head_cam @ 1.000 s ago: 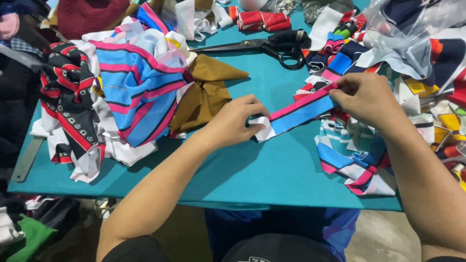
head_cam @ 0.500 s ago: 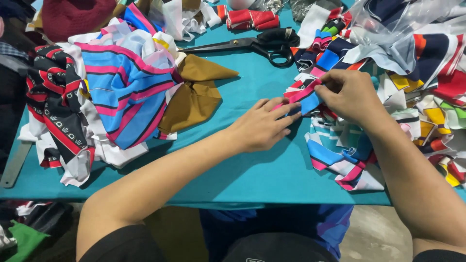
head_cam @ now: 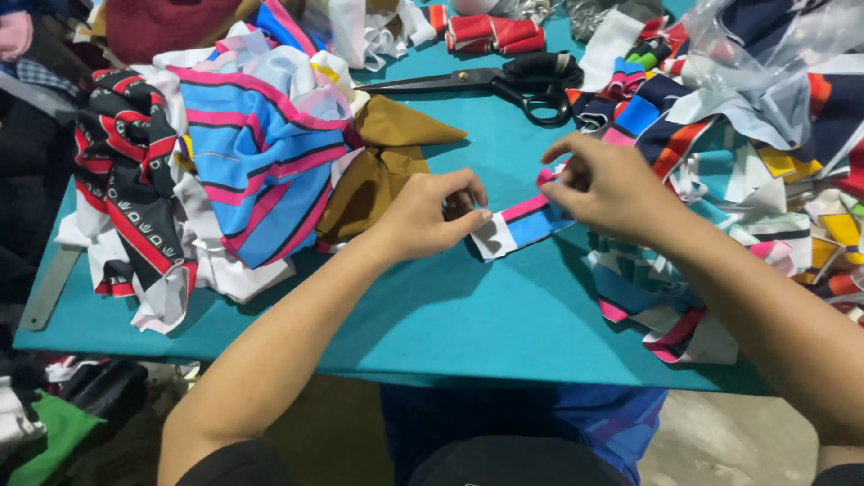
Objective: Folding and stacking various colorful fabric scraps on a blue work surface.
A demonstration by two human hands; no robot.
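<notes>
Mid-frame on the teal counter (head_cam: 432, 315), our left hand (head_cam: 427, 216) and right hand (head_cam: 607, 184) pinch opposite ends of the striped fabric strip (head_cam: 522, 225) (short, slippery-looking); uneven pulling could skew it or free one end.

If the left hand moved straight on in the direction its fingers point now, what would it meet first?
The left hand points rightwards along the striped fabric strip that it pinches. Probably it would meet the right hand first, which holds the strip's other end, though depth is unclear.
</notes>
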